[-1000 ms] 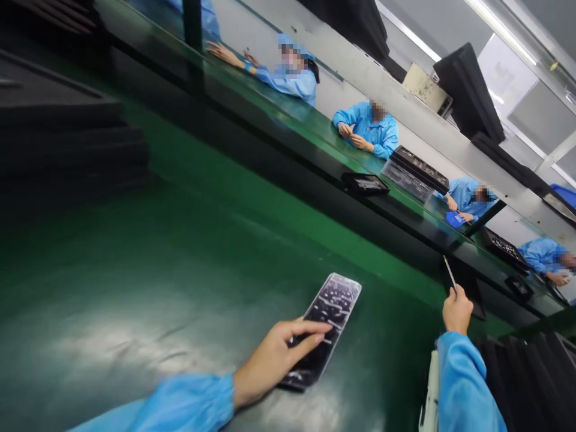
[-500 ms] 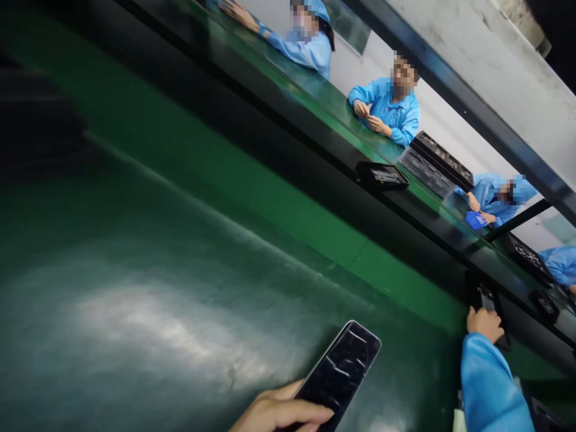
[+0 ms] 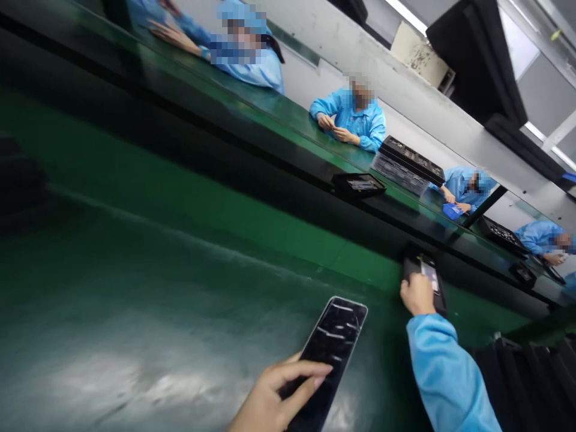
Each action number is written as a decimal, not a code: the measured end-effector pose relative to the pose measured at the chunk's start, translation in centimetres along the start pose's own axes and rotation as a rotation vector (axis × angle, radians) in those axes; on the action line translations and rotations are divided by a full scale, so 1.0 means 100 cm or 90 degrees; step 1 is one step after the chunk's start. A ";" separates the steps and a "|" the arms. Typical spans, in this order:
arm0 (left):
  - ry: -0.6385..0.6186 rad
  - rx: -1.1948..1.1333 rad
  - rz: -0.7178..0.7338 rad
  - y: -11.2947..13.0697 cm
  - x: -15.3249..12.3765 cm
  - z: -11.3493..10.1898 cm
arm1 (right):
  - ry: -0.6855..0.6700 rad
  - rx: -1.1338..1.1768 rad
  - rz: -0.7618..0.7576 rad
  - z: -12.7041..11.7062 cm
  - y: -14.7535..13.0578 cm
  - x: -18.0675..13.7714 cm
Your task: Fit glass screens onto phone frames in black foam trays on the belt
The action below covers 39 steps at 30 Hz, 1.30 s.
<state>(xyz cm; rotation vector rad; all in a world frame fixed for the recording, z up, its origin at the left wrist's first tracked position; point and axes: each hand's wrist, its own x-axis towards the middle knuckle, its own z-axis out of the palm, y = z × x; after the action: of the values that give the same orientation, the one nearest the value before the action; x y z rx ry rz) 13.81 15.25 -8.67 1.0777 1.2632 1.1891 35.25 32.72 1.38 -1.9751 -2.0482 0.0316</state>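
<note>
Holds a dark glossy slab [image 3: 336, 336] by its near end with the left grip [image 3: 274, 393], closed around it with fingertips on the shiny face and another digit at the edge, probably to keep it steady while leaving the far end uncovered. Keeps it over the green tabletop [image 3: 180, 288]; cannot tell whether resting on the surface. Reaches with the right grip [image 3: 419, 294] to a black tray [image 3: 410, 262] beside the dark-fronted ledge [image 3: 252, 141], right at a phone-like piece [image 3: 431, 275] lying inside; cannot tell whether grasping or merely touching it, with fingertips hidden. Perhaps uses the tray to hold that piece in one place within reach. Compared with a second ago, no longer raises a slim piece in the right grip, now lowered over the tray. Keeps much the same left hold throughout.
</note>
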 end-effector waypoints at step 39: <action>-0.745 -0.435 -0.555 0.026 -0.130 0.197 | 0.262 0.593 0.392 -0.087 0.097 -0.308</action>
<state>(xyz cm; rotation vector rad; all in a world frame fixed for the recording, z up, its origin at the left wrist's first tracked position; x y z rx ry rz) 33.95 3.66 -3.96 0.4174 0.2332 0.1324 47.10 1.44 1.57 -1.6805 -0.8417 0.5456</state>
